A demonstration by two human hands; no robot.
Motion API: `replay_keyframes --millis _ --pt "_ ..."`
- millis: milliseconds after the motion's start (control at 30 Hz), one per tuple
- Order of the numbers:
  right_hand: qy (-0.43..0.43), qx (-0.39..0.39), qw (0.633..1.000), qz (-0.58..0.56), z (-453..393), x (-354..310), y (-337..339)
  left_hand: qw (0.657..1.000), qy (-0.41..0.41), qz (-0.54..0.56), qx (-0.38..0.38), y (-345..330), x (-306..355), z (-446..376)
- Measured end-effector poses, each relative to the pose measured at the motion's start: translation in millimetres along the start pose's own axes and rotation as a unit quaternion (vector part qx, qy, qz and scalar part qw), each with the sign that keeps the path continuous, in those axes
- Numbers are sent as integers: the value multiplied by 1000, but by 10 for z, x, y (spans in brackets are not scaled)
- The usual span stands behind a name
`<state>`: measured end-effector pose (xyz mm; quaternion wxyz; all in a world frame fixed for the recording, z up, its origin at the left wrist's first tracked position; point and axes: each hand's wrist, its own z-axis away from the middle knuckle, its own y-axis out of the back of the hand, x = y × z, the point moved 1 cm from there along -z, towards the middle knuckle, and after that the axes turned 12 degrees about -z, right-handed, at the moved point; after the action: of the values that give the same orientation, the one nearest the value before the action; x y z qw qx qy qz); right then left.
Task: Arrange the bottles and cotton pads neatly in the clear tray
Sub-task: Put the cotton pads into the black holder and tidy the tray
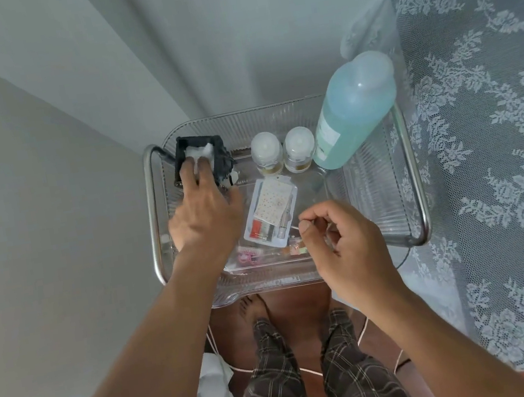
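A clear ribbed tray (374, 201) sits on a chrome-framed stand. At its back left stands a black holder (221, 156) with white cotton pads (200, 153) in it. My left hand (204, 214) reaches into the tray, its fingertips pressing on the cotton pads. Two small clear bottles (267, 151) (298, 148) with amber liquid stand side by side at the back. A large bottle of blue-green liquid (352, 108) stands at the back right. My right hand (347, 246) hovers over the tray's front right, fingers curled, holding nothing that I can see.
A flat nail sticker pack (271, 212) lies in the tray's middle, and small pink and orange items (252, 256) lie along its front. The chrome frame (152, 215) rings the tray. A lace-covered surface (502, 143) is at the right, walls at the left and back.
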<state>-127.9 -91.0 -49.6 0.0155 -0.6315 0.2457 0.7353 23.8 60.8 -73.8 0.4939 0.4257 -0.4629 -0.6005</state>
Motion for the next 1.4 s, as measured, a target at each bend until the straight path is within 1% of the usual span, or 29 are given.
replay_keyframes --millis 67,200,300,367,433,500,567,633,700,767,833,900,1167,1267,1400 --pt "5 2 1000 6 -19 -27 -32 1000 9 19 13 -16 20 16" --pt "19 -11 1000 14 -88 -105 -113 994 10 70 83 19 0 61" --pt "35 -12 999 24 -167 -170 -179 987 12 128 97 72 -26 47" --pt "45 -20 998 45 -282 -243 -259 980 21 151 128 157 -33 10" --pt "56 -46 994 84 -466 -323 -396 984 -4 109 140 287 -44 -46" --pt "67 -90 987 115 -690 -388 -567 994 -15 43 98 409 -87 -143" --pt "79 -138 978 135 -890 -421 -730 998 -19 1 62 528 -155 -251" --pt "81 -170 965 180 -1028 -428 -862 996 -37 -29 78 664 -212 -367" --pt "80 -195 951 226 -1106 -421 -957 990 -56 -88 92 782 -221 -503" --pt "83 -211 939 259 -1139 -405 -1012 981 -74 -166 74 836 -202 -642" --pt "86 -222 929 284 -1151 -381 -1034 963 -101 -244 58 818 -184 -776" --pt "94 -225 921 303 -1149 -368 -1042 947 -119 -292 56 762 -169 -883" --pt "111 -191 919 326 -1156 -379 -1038 920 -142 -355 88 722 -128 -1011" --pt "116 -188 918 330 -1159 -401 -1055 920 -146 -355 84 734 -132 -988" --pt "122 -184 918 330 -1155 -432 -1090 929 -132 -337 73 725 -142 -980"
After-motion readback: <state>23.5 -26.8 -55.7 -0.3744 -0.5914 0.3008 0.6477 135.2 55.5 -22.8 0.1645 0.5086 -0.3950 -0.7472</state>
